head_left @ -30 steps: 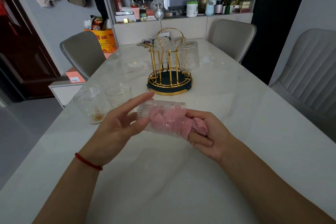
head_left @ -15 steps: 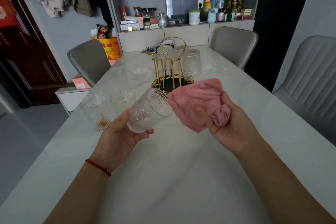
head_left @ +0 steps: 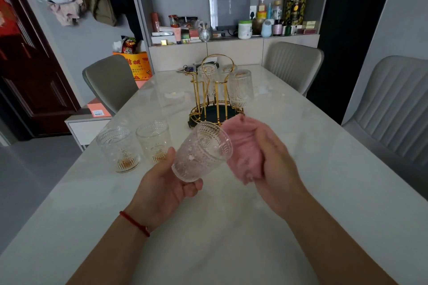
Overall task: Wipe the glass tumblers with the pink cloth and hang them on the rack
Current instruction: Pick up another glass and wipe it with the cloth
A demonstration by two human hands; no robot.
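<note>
My left hand (head_left: 166,185) grips a patterned glass tumbler (head_left: 202,151) by its base, tilted with the open mouth pointing up and away. Just to its right, my right hand (head_left: 275,162) is closed on the bunched pink cloth (head_left: 243,146), which is blurred and sits against the tumbler's rim. Two more tumblers (head_left: 118,148) (head_left: 154,141) stand upright on the table at the left. Behind the hands stands the gold rack (head_left: 216,90) on a dark round base, with three tumblers hung upside down, the clearest on the right (head_left: 240,88).
The white marble table (head_left: 301,192) runs far ahead. Grey chairs stand at the left (head_left: 111,81), back right (head_left: 291,62) and right edge (head_left: 391,109). A small side cabinet (head_left: 85,122) sits left of the table. A cluttered shelf (head_left: 231,30) lines the back wall.
The cloth came out of the tumbler, which my left hand tilted mouth-up. My right hand has now bunched the cloth and brought it back against the rim.
</note>
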